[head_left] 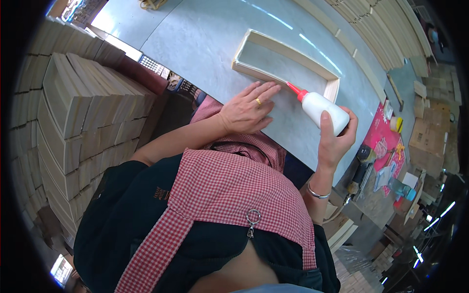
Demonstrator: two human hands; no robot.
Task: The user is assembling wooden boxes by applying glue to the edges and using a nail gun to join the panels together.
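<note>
A shallow, open wooden frame [296, 56] of pale thin strips lies on the grey tabletop [195, 41]. My right hand [336, 140] grips a white squeeze bottle [320, 110] with a red pointed nozzle. The bottle is tilted, and its tip is at the near strip of the frame; whether it touches the wood I cannot tell. On the near side of the frame, my left hand [249, 108] is open and palm down, fingers stretched toward that strip. It wears a ring and holds nothing.
Stacks of curved wooden pieces [78, 97] rise at the left beside the table. Long pale strips [373, 29] are piled along the far right. Beyond the right edge are a pink sheet [378, 132], a yellow tape roll [396, 124] and a cardboard box [427, 134].
</note>
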